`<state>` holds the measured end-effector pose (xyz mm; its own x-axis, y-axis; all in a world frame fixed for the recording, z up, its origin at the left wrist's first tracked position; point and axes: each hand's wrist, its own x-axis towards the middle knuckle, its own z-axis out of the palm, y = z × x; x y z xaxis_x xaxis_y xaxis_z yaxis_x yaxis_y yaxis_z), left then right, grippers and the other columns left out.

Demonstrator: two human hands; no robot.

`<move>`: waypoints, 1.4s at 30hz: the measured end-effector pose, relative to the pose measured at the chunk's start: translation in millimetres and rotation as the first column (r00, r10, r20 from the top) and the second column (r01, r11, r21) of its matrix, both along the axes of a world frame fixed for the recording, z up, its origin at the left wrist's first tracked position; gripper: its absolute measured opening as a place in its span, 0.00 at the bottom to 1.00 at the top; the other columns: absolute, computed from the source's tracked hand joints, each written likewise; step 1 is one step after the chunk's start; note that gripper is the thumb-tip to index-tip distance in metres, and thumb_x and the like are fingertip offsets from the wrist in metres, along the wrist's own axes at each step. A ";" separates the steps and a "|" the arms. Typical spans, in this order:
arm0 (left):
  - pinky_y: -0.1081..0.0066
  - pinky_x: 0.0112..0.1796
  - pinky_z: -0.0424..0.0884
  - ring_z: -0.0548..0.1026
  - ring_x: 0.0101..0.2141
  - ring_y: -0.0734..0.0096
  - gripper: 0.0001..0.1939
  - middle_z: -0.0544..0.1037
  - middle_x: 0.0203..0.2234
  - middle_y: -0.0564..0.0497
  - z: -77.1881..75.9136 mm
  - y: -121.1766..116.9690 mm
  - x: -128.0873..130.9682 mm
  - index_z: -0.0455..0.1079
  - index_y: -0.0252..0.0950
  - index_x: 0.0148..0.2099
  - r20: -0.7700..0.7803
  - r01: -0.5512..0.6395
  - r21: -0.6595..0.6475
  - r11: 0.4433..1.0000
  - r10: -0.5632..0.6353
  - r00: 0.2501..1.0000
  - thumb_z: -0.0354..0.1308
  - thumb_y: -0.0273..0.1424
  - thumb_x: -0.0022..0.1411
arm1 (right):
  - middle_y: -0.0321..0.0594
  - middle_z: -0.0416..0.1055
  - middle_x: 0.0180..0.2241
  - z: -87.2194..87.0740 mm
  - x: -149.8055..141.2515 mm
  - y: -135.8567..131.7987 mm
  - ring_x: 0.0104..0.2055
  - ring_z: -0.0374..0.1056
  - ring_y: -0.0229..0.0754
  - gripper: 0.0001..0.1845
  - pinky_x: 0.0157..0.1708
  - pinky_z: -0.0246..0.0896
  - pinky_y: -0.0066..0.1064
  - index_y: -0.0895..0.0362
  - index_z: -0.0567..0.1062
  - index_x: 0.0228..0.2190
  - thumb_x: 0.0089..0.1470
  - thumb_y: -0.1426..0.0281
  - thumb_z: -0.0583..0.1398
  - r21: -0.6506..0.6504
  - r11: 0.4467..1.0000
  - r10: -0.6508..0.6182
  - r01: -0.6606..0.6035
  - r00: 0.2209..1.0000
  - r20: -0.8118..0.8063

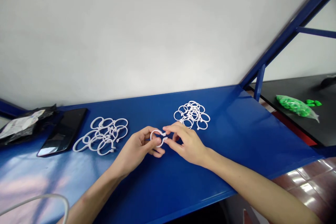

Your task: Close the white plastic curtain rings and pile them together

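A white plastic ring (151, 135) with a gap and small clasp ends is held above the blue table. My left hand (143, 143) pinches its left side between thumb and fingers. On the right, my right hand (187, 141) has its thumb and index finger at the ring's two clasp ends, which stand slightly apart. A pile of similar white rings (105, 135) lies to the left of my hands. Beyond my right hand lies another pile of white rings (193, 113), closer together and overlapping.
The blue table (157, 189) meets a pale wall (147, 35). At left are a black phone (64, 131), a black plastic package (26, 124) and a white cable (47, 196). A blue metal frame (283, 35) rises at right, past which a bag of green pieces (296, 105) rests on a black surface.
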<state>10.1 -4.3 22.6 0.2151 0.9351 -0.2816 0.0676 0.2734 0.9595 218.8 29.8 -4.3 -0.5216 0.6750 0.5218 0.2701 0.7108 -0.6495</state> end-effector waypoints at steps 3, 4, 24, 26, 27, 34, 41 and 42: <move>0.66 0.31 0.80 0.82 0.26 0.65 0.22 0.78 0.25 0.54 -0.2 -0.9 0.0 0.70 0.36 0.48 -0.052 0.076 -0.007 0.997 -0.076 0.996 0.60 0.49 0.65 | 0.40 0.75 0.43 2.2 0.1 -0.2 0.33 0.73 0.35 0.10 0.32 0.70 0.28 0.51 0.74 0.50 0.68 0.68 0.59 0.045 0.998 0.043 -0.044 0.999 0.023; 0.66 0.30 0.79 0.81 0.24 0.65 0.23 0.78 0.23 0.54 -0.8 -1.2 -0.6 0.70 0.36 0.50 -0.088 0.089 0.005 0.996 -0.088 0.992 0.57 0.50 0.66 | 0.40 0.75 0.43 3.0 0.1 -0.5 0.34 0.73 0.35 0.09 0.32 0.70 0.28 0.52 0.75 0.49 0.69 0.68 0.58 0.042 0.998 0.047 -0.048 0.998 0.033; 0.74 0.31 0.77 0.81 0.27 0.72 0.07 0.84 0.32 0.54 -12.2 -10.1 4.4 0.77 0.41 0.43 -0.378 0.044 0.589 0.807 0.227 0.898 0.59 0.36 0.69 | 0.38 0.79 0.41 13.3 -2.0 -6.3 0.30 0.74 0.35 0.11 0.31 0.70 0.29 0.53 0.74 0.44 0.62 0.62 0.65 -0.313 0.950 -0.022 0.017 1.000 -0.013; 0.73 0.29 0.78 0.81 0.24 0.72 0.09 0.83 0.30 0.54 -10.5 -10.0 5.8 0.76 0.40 0.42 -0.308 -0.027 0.498 0.867 0.206 0.929 0.59 0.39 0.68 | 0.34 0.79 0.32 14.7 -3.4 -6.8 0.27 0.74 0.37 0.10 0.29 0.68 0.29 0.54 0.75 0.41 0.61 0.63 0.65 -0.408 0.913 -0.032 0.033 0.999 0.009; 0.72 0.29 0.79 0.81 0.24 0.71 0.10 0.83 0.30 0.53 -9.5 -9.8 6.6 0.75 0.39 0.41 -0.279 -0.047 0.461 0.886 0.196 0.940 0.59 0.40 0.68 | 0.33 0.78 0.28 15.0 -4.0 -6.9 0.26 0.73 0.37 0.09 0.28 0.67 0.29 0.54 0.75 0.40 0.61 0.63 0.65 -0.443 0.896 -0.034 0.037 0.999 0.014; 0.68 0.36 0.82 0.84 0.34 0.65 0.13 0.84 0.36 0.50 -7.0 -10.8 8.4 0.75 0.39 0.43 -0.219 -0.086 0.405 0.910 0.188 0.958 0.59 0.43 0.67 | 0.29 0.73 0.23 14.0 -5.4 -5.5 0.24 0.72 0.36 0.03 0.27 0.65 0.27 0.54 0.75 0.37 0.62 0.68 0.63 -0.489 0.872 -0.035 0.018 0.999 -0.026; 0.66 0.40 0.81 0.82 0.37 0.66 0.11 0.83 0.38 0.50 -14.9 -9.0 4.9 0.77 0.40 0.43 -0.287 -0.032 0.458 0.889 0.181 0.941 0.59 0.41 0.68 | 0.34 0.77 0.33 13.6 -3.6 -5.6 0.27 0.70 0.34 0.06 0.30 0.66 0.27 0.54 0.75 0.36 0.64 0.65 0.62 -0.349 0.936 -0.035 0.040 0.999 0.021; 0.67 0.41 0.80 0.82 0.37 0.66 0.11 0.84 0.38 0.50 -14.7 -8.9 4.7 0.78 0.40 0.43 -0.292 -0.017 0.455 0.890 0.167 0.942 0.59 0.40 0.68 | 0.34 0.77 0.34 13.2 -3.1 -5.7 0.29 0.71 0.35 0.06 0.31 0.66 0.27 0.54 0.75 0.37 0.66 0.65 0.62 -0.306 0.951 -0.023 0.033 0.999 0.038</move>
<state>14.8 -13.2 7.9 0.0922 0.9877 0.1262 0.3814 -0.1521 0.9118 215.7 24.1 8.9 -0.5140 0.8143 0.2698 0.3129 0.4708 -0.8249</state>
